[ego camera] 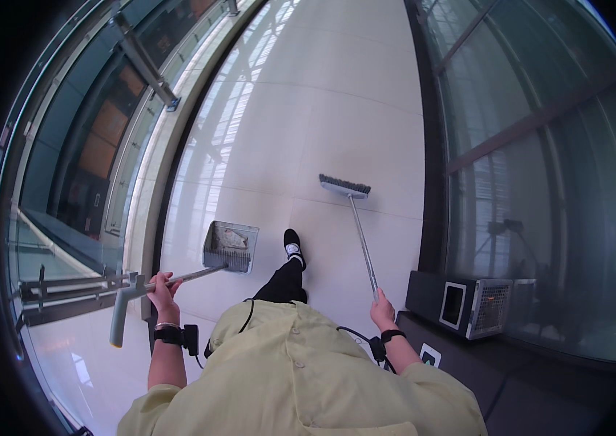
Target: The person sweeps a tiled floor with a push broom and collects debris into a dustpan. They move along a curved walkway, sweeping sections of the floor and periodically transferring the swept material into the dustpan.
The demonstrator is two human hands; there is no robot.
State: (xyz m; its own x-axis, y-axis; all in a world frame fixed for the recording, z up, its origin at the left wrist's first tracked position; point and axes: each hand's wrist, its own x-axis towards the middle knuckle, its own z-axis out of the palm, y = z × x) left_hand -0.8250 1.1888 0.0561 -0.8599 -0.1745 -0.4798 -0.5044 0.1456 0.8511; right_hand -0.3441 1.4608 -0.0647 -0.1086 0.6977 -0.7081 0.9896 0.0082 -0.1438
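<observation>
My left hand [164,289] grips the metal pole of a long-handled dustpan [255,240], just below its grey-green handle grip [120,313]. The dustpan stands on the tiled floor left of my foot, with a crumpled pale piece of litter [233,238] inside and a row of comb teeth near the pole. My right hand [383,310] is closed around the metal pole of a broom [345,189]. The broom head, grey with dark bristles, lies on the floor ahead and to the right, apart from the dustpan. The upper end of the broom pole is hidden.
Shiny pale floor tiles [351,125] run ahead between dark edge strips. A glass railing with metal posts [147,65] borders the left side; glass panels [504,218] form the right. A dark box with a metal grille [489,309] stands at the lower right. My black shoe [292,245] is forward.
</observation>
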